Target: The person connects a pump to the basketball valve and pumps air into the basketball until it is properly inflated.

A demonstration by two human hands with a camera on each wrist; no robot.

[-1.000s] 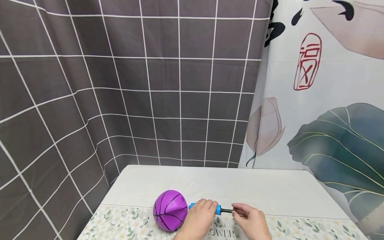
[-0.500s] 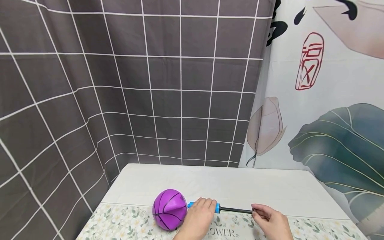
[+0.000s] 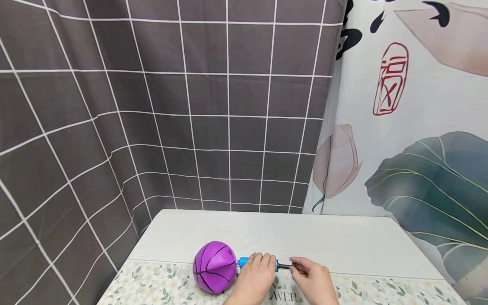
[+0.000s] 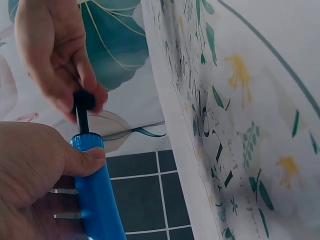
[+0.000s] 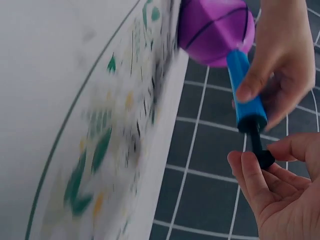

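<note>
A purple basketball with black lines sits on the table and has a creased dent in its side. The nozzle end of a blue hand pump meets the ball's right side. My left hand grips the pump's blue barrel, its thumb lying along it in the left wrist view. My right hand pinches the black knob at the end of the pump's rod between thumb and fingers. A short length of black rod shows between barrel and knob.
The table has a white back half and a flower-printed front half with lettering. Behind it and to the left hangs a dark grey curtain with white grid lines. At right hangs a white curtain printed with leaves.
My right hand first drew the pump's rod out to the right, then came back left, so less rod shows now. My left hand and the basketball stay almost in place.
</note>
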